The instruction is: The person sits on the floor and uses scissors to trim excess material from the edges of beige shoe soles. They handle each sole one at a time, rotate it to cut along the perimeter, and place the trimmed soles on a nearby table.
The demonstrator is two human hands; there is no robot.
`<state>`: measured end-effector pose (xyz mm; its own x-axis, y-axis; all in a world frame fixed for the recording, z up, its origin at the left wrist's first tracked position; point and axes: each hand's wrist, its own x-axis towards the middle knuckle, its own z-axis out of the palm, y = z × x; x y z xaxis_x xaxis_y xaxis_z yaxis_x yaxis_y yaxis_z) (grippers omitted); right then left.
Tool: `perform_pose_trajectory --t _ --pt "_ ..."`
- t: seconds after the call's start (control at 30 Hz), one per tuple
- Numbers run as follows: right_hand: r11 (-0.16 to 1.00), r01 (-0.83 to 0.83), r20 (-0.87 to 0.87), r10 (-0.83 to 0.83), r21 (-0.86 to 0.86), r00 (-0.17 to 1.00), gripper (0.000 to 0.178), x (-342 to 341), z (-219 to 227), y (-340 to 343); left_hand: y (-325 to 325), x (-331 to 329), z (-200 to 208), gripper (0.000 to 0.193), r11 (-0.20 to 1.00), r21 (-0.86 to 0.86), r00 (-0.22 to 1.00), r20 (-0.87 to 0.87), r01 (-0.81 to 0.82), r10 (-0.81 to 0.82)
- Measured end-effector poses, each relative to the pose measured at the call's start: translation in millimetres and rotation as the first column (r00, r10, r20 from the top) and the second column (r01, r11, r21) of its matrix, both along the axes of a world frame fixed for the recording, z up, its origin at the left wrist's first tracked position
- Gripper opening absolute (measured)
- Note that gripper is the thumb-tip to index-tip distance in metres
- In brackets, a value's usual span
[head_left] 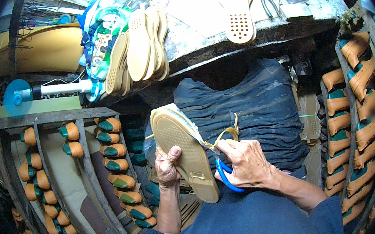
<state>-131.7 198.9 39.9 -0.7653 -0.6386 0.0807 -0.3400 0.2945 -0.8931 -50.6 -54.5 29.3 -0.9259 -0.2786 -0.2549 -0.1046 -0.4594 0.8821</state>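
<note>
My left hand grips a tan shoe sole by its side, thumb pressed on the textured underside. The sole tilts toward me over my lap, its toe end up and away to the left. My right hand is closed around blue-handled scissors, with the metal part at the sole's right edge. From that edge a thin, pale yellowish strip curls loose beside my right fingers. The scissors' blades are mostly hidden, so how far apart they are does not show.
Several loose tan soles lean together on the cluttered bench. A perforated sole overhangs its front edge. Wooden racks of orange-and-green footwear stand left and right. A small fan sits at the left. Dark cloth covers my lap.
</note>
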Motion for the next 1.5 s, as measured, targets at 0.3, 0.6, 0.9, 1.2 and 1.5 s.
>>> perform_pose_trajectory --t 0.3,0.6,0.9,1.2,1.5 --pt "0.976 -0.209 0.153 0.216 -0.063 0.964 0.045 10 17 -8 -51 -8 41 0.055 0.934 -0.212 0.956 -0.116 -0.288 0.269" --pt "0.97 -0.24 0.111 0.244 -0.047 0.964 0.049 3 19 -22 -36 16 44 0.052 0.984 -0.102 0.989 -0.009 -0.147 0.146" --pt "0.991 -0.116 0.069 0.12 -0.064 0.99 0.051 6 9 -14 -2 23 24 0.048 0.999 0.033 0.999 0.028 -0.043 0.042" --pt "1.0 -0.028 -0.031 0.028 0.008 0.999 0.045 5 8 -15 0 28 14 0.059 0.999 -0.028 0.996 0.09 -0.02 0.023" --pt "0.995 -0.094 0.018 0.094 -0.02 0.995 0.051 5 0 -4 -11 24 17 0.049 1.0 0.026 0.995 0.098 -0.01 0.007"
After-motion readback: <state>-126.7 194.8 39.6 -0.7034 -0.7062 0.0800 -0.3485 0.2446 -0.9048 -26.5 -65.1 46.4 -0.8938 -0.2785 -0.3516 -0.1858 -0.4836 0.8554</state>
